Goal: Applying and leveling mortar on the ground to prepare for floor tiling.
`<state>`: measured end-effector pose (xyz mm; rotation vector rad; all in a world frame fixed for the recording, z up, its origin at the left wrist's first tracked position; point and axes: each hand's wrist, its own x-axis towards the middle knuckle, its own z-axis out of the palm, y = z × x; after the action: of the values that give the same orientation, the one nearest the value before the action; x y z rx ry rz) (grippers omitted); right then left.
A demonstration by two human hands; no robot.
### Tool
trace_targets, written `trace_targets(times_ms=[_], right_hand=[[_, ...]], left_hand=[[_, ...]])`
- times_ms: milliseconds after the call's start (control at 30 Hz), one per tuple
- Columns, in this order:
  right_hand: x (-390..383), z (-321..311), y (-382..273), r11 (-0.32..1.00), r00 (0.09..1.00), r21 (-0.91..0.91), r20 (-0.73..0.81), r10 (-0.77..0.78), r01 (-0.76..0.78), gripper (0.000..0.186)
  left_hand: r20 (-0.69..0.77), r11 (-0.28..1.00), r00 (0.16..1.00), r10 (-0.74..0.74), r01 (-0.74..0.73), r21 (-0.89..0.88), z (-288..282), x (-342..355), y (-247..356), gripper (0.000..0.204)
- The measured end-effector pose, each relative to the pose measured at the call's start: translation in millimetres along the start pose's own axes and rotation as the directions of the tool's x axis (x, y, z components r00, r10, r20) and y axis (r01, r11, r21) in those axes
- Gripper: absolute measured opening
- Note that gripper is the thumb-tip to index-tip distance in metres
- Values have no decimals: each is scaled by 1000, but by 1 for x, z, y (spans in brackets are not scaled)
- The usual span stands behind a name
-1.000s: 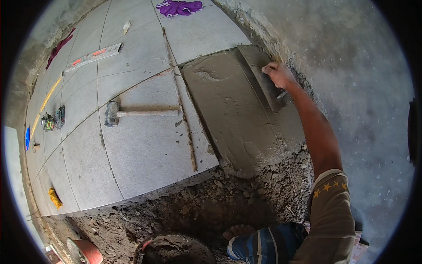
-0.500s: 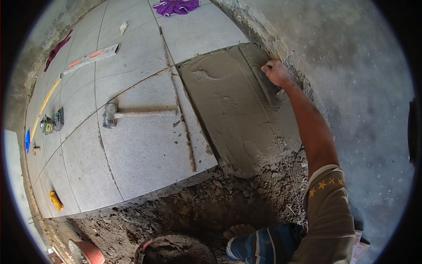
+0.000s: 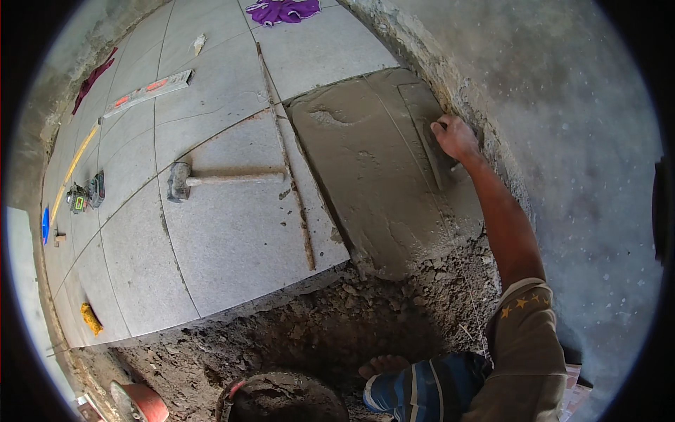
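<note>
My right hand (image 3: pixel 458 138) is closed around the handle of a plastering trowel (image 3: pixel 431 157), whose long flat blade lies on the wet grey mortar (image 3: pixel 355 169) near the wall. Smooth mortar fills the bay beside the laid tiles, with a shallow rough dent near its far left corner. A thin string (image 3: pixel 389 111) runs lengthwise over it and on towards my knee. Part of the trowel is hidden under my hand and wrist. My left hand is out of the picture.
On the grey tiles (image 3: pixel 232 246) lie a mallet (image 3: pixel 211 180), a thin rod (image 3: pixel 284 151), a spirit level (image 3: pixel 148 93), a laser tool (image 3: pixel 79 200) and a purple cloth (image 3: pixel 283 11). Closer in are rough soil (image 3: pixel 309 323), a mortar bucket (image 3: pixel 285 401) and my bare foot (image 3: pixel 383 366). A concrete wall (image 3: pixel 562 141) rises at right.
My right hand and the trowel have shifted a little nearer to me and to the right, along the wall side. A smoothed strip edge shows in the mortar behind the blade.
</note>
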<state>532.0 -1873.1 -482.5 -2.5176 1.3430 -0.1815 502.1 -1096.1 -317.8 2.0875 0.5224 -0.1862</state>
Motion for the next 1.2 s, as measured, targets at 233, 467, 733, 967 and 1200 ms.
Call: trace_targets(times_ms=[233,467,733,967,1200], right_hand=[[48,13,-25,998,999,65,25,-20,18,43],[54,12,-42,998,998,32,42,-53,52,43],[28,2,-28,981,976,24,97,-196,194,39],[38,7,-28,996,997,65,15,-70,69,41],[74,-4,-41,998,998,22,-3,-66,66,40]], left_hand=[[-20,998,1000,-17,16,-61,-27,3,-44,19],[27,995,999,17,-14,-99,-50,10,-74,15],[15,999,1000,-9,10,-47,-17,2,-30,15],[8,1000,1000,7,-7,7,4,-1,5,17],[10,1000,1000,-6,6,6,2,-10,1,18]])
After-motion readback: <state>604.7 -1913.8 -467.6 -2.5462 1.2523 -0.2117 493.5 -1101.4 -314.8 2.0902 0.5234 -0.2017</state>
